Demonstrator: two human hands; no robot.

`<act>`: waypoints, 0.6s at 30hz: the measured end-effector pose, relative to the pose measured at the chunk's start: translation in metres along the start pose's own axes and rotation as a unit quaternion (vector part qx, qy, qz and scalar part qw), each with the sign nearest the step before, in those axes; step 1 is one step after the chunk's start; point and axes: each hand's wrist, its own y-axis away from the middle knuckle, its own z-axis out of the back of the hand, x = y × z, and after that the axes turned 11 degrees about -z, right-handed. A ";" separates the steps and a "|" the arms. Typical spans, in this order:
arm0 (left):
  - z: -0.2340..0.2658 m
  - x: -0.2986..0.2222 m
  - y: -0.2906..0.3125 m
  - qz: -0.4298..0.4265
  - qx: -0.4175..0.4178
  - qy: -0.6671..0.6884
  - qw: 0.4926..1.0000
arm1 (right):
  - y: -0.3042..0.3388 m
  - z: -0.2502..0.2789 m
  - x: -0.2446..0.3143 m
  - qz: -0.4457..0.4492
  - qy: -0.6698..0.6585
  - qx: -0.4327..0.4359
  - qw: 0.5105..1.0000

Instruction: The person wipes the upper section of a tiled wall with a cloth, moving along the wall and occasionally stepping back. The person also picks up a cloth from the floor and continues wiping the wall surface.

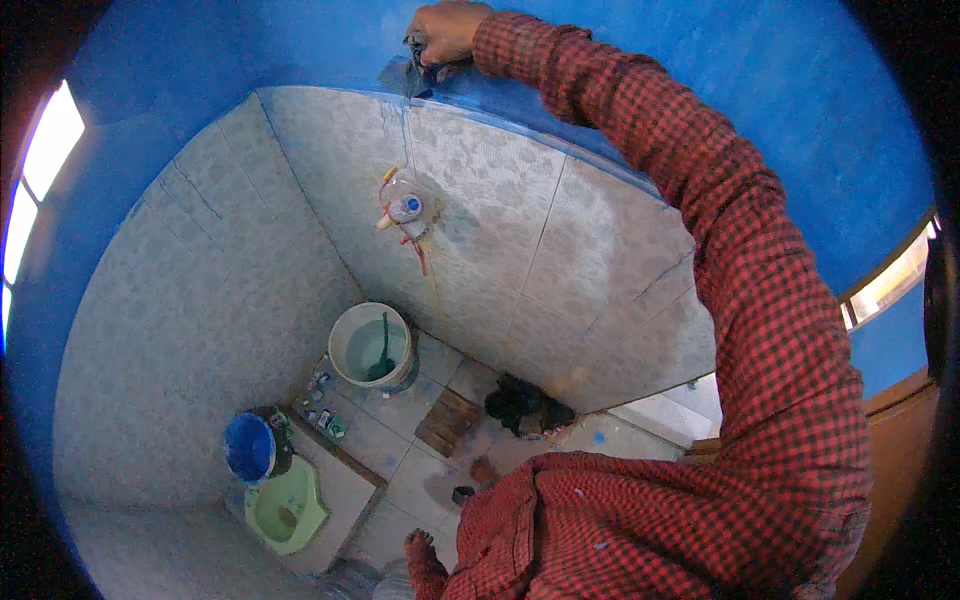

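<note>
Your right hand (447, 32) is closed around a crumpled grey cloth (405, 75) at the top of the view. Cloth position: against the blue painted wall (320, 45), at its lower border with the patterned wall tiles (490, 150). Your left hand (420, 546) hangs low beside your body, fingers partly bent; you cannot tell at this size whether it has hold of anything.

Blue streaks (406, 130) run down the tiled surface below the cloth. A clear plastic container (405, 207) with a blue centre is attached to the same surface. On the tiled floor (410, 490), a white bucket (352, 328) stands at the room corner, containing liquid and a dark green stick (384, 345). A blue bucket (250, 447) adjoins the light-green squat toilet pan (285, 505). A brown rectangular board (447, 422) lies beside a dark, indistinct heap (520, 403). Bright window panes (50, 140) show at far left.
</note>
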 end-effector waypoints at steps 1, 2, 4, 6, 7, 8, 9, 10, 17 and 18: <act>-0.006 -0.008 -0.006 0.061 -0.028 0.003 0.998 | 0.006 0.001 -0.001 -0.017 -0.032 0.009 0.999; -0.011 -0.017 -0.010 0.101 -0.048 -0.003 0.994 | 0.010 0.001 -0.003 -0.033 -0.065 0.018 0.997; -0.024 -0.035 -0.022 0.165 -0.078 -0.033 0.983 | 0.000 -0.014 -0.026 0.090 0.032 -0.040 0.995; -0.027 -0.041 -0.025 0.201 -0.094 -0.059 0.973 | 0.006 -0.016 -0.029 0.088 0.023 -0.023 0.996; -0.022 -0.040 -0.023 0.174 -0.088 -0.026 0.980 | 0.021 -0.009 -0.021 0.024 -0.033 0.025 0.999; -0.011 -0.033 -0.029 0.142 -0.077 0.007 0.987 | 0.041 0.009 -0.014 -0.045 -0.087 0.068 0.993; -0.001 -0.022 -0.032 0.104 -0.071 0.049 0.991 | 0.049 0.027 -0.003 -0.026 -0.044 0.043 0.998; -0.007 -0.023 -0.040 0.106 -0.063 0.048 0.991 | 0.060 0.039 -0.001 -0.020 0.010 0.027 0.999; -0.029 -0.038 -0.055 0.123 -0.028 0.013 0.992 | 0.058 0.041 0.001 -0.025 -0.011 -0.042 0.999; -0.033 -0.039 -0.061 0.120 -0.014 0.009 0.993 | 0.057 0.037 -0.007 -0.029 -0.027 -0.033 0.999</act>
